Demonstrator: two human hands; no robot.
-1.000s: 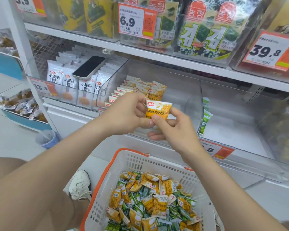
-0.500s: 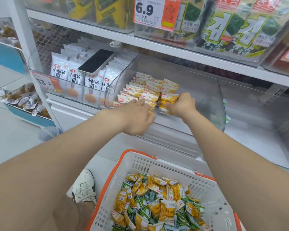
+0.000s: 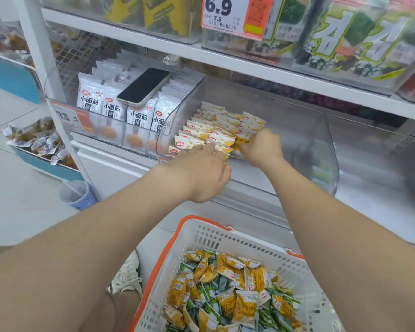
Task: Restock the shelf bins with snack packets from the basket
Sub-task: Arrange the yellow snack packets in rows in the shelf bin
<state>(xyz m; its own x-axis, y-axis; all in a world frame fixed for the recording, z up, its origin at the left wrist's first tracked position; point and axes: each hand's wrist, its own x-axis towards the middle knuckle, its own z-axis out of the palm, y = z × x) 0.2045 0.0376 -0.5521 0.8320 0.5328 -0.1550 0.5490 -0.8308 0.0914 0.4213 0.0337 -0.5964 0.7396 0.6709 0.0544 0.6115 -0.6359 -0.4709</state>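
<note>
A clear shelf bin (image 3: 297, 130) holds rows of upright yellow-and-white snack packets (image 3: 211, 125) in its left part. My right hand (image 3: 261, 147) is inside the bin, closed on a yellow packet (image 3: 241, 142) pressed against the right end of the rows. My left hand (image 3: 201, 171) rests at the bin's front edge, fingers spread on the front packets, holding nothing. Below, a white basket with an orange rim (image 3: 201, 238) contains several loose yellow and green packets (image 3: 235, 295).
A neighbouring bin of white packets (image 3: 110, 111) stands to the left, with a phone (image 3: 144, 87) lying on top. Seaweed packs fill the shelf above (image 3: 357, 37). A cup (image 3: 77, 195) and my shoe (image 3: 127, 276) are on the floor at left.
Both hands carried the yellow packet from above the basket into the bin. My right hand now presses it against the rows; the left hand let go and rests on the front packets.
</note>
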